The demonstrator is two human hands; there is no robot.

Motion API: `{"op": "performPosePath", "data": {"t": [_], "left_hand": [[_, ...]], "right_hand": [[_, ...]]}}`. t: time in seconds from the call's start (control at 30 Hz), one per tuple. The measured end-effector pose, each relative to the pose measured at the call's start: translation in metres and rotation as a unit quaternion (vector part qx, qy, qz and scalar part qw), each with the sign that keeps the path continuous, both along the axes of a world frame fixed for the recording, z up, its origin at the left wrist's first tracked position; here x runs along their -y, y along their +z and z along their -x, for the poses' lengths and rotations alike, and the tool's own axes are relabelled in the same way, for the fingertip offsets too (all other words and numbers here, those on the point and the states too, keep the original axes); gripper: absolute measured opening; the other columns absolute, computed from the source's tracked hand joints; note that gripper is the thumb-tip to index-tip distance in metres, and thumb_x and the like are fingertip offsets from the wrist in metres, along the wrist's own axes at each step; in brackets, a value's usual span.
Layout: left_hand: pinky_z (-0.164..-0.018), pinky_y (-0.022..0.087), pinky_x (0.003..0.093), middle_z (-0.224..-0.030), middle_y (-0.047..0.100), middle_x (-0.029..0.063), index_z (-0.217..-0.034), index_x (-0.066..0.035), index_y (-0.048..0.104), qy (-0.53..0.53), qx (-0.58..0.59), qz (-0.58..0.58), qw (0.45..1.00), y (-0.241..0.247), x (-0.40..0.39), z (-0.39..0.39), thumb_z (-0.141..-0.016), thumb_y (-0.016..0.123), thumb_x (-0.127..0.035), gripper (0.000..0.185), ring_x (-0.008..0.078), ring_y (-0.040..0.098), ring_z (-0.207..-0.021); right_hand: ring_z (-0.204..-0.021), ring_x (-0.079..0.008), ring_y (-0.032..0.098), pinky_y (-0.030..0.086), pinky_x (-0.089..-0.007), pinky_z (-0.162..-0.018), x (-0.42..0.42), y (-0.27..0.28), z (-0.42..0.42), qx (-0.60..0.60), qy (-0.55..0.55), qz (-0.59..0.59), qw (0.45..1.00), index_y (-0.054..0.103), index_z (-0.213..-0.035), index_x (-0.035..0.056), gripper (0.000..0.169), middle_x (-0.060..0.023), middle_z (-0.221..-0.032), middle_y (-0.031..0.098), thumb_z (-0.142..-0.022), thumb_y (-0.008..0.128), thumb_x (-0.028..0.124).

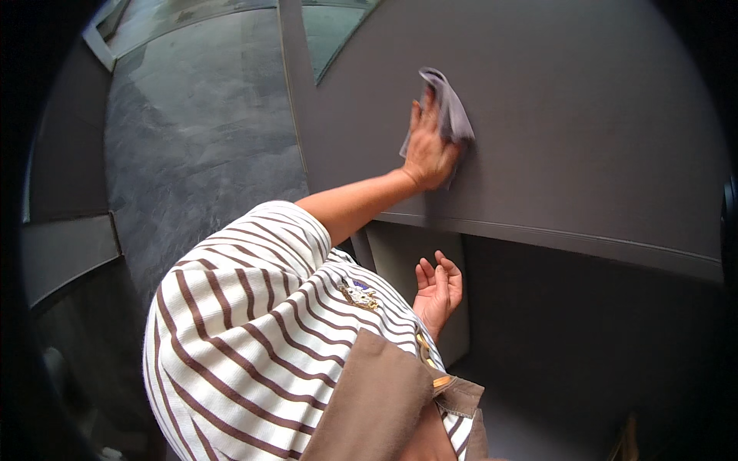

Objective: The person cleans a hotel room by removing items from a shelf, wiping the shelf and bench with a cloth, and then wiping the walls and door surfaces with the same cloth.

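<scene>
My left hand (431, 152) is spread flat on a greyish-mauve cloth (455, 118), pressing it against a broad grey-brown desktop (576, 132). The cloth is bunched under the fingers and shows around them, slightly blurred. My left arm reaches across from a brown-and-white striped sleeve. Below the desktop's front edge (548, 233), close to my striped shirt (248, 322), my right hand (439, 288) is held up with its palm partly showing. Its fingers are loosely curled and hold nothing.
Under the desktop is a dark recess (548, 322) with a paler side panel (415, 253). To the left lies a dark grey mottled floor (202, 127). A greenish glass-like pane (331, 34) meets the desktop at the top. Further left stand grey panels (69, 253).
</scene>
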State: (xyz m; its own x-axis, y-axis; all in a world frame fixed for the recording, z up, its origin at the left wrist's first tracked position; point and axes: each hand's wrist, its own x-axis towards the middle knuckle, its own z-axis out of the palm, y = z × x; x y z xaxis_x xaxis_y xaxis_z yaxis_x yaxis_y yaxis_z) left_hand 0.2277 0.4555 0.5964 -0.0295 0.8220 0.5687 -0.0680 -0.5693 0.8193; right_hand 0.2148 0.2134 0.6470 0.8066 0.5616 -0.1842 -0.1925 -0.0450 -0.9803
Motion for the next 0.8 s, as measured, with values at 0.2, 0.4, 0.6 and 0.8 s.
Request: {"op": "performPosePath", "data": {"t": [0.2, 0.4, 0.6, 0.8], "left_hand": [[-0.111, 0.005, 0.0551, -0.146, 0.027, 0.0236, -0.136, 0.004, 0.035, 0.075, 0.039, -0.05, 0.995, 0.006, -0.05, -0.049, -0.091, 0.041, -0.04, 0.063, 0.0423, 0.012, -0.139], [-0.109, 0.01, 0.0578, -0.141, 0.035, 0.024, -0.126, 0.008, 0.047, 0.078, 0.086, -0.207, 0.971, 0.145, -0.049, -0.013, -0.082, 0.056, -0.034, 0.062, 0.0425, 0.022, -0.136], [-0.113, -0.002, 0.0537, -0.147, 0.031, 0.0145, -0.131, -0.017, 0.05, -0.063, -0.038, -0.386, 0.919, 0.113, 0.039, -0.023, -0.087, 0.047, -0.046, 0.052, 0.032, 0.013, -0.142], [-0.115, 0.0, 0.0498, -0.141, 0.038, 0.0185, -0.116, -0.007, 0.058, -0.058, -0.083, -0.308, 0.946, 0.003, 0.047, -0.024, -0.083, 0.052, -0.036, 0.044, 0.0307, 0.016, -0.142]], "right_hand": [[-0.088, -0.0218, 0.065, 0.057, -0.0307, -0.076, 0.027, -0.063, -0.055, -0.012, -0.01, -0.015, 1.0, 0.055, -0.104, 0.001, 0.013, -0.0132, -0.113, 0.059, -0.092, 0.051, 0.003], [-0.089, -0.0206, 0.065, 0.056, -0.0298, -0.077, 0.015, -0.023, -0.028, -0.02, -0.001, -0.002, 1.0, 0.055, -0.104, 0.0019, 0.013, -0.0134, -0.112, 0.059, -0.092, 0.053, 0.005], [-0.088, -0.0217, 0.065, 0.056, -0.0305, -0.077, 0.012, -0.013, -0.024, -0.011, 0.014, 0.003, 1.0, 0.054, -0.106, 0.0013, 0.015, -0.0141, -0.112, 0.06, -0.092, 0.052, 0.004], [-0.088, -0.0227, 0.066, 0.056, -0.032, -0.077, 0.012, -0.022, -0.028, -0.021, 0.025, -0.002, 0.999, 0.054, -0.106, 0.0011, 0.015, -0.0141, -0.111, 0.06, -0.091, 0.051, 0.002]]}}
